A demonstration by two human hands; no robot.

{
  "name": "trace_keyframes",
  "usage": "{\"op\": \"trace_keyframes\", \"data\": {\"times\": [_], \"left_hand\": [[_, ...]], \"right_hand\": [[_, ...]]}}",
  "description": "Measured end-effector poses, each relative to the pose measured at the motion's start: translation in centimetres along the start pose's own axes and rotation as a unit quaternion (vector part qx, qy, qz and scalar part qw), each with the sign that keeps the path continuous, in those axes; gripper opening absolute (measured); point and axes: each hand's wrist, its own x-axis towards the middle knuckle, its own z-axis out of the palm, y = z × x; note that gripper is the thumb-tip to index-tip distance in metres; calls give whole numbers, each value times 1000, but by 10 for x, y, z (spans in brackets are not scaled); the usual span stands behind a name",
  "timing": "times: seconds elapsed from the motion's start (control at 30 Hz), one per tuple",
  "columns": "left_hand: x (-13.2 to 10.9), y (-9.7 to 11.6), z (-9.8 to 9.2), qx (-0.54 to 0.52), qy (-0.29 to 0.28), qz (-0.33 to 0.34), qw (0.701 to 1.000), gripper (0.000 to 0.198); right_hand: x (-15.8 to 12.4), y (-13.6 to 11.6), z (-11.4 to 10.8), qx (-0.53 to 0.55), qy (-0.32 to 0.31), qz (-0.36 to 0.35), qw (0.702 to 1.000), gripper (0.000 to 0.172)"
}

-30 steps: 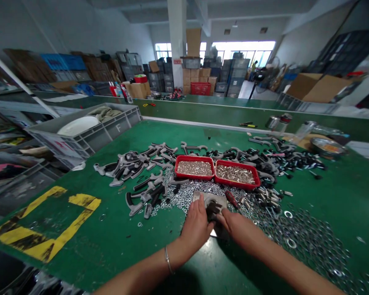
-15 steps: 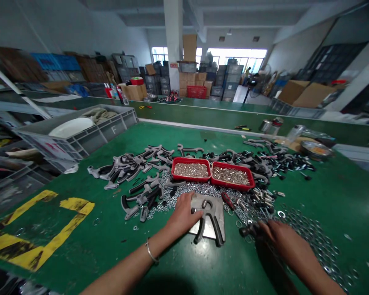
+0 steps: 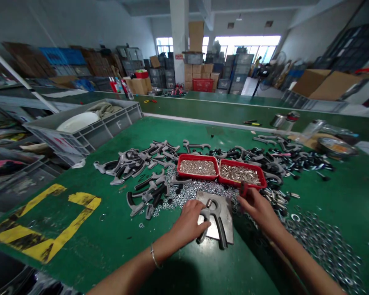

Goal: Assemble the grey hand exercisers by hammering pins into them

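1. Head view: left hand [image 3: 189, 224] closed over grey-and-black handle [image 3: 221, 231], on steel plate [image 3: 226, 209] beneath grip.
2. Right hand [image 3: 258, 209] pinching red-handled tool [image 3: 243, 189].
3. Ahead of grip, full red trays [image 3: 197, 157]; many loose handles [image 3: 132, 164] heaped left; washers [image 3: 322, 246] spread right.

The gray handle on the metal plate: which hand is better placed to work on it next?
Probably the right hand: it holds a red-handled tool near the plate, while the left hand is busy gripping the gray handle.

Head camera faces forward and down at the hands [image 3: 189, 225], edges seemingly warped.
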Motion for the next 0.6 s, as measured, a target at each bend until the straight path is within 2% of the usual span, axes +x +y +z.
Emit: {"op": "trace_keyframes", "data": {"times": [0.03,0.1,0.17,0.33,0.5,0.6], "left_hand": [[1,0,-1,-2,-4,0,1000,39],[1,-1,-3,-5,-9,-2,1000,38],[0,0,-4,-8,-13,-8,1000,38],[2,-2,-3,-9,-28,-13,999,37],[5,-3,-4,-4,-39,-10,999,41],[5,-2,-5,-7,-48,-15,999,40]], "right_hand": [[-2,-7,2,112,-2,13,994,25],[-6,-22,15,298,6,44,954,28],[-9,-34,33,358,23,63,931,29],[-8,-38,66,340,22,73,937,28],[-6,-34,69,336,16,71,939,27],[-7,-35,68,297,16,68,952,27]]}}
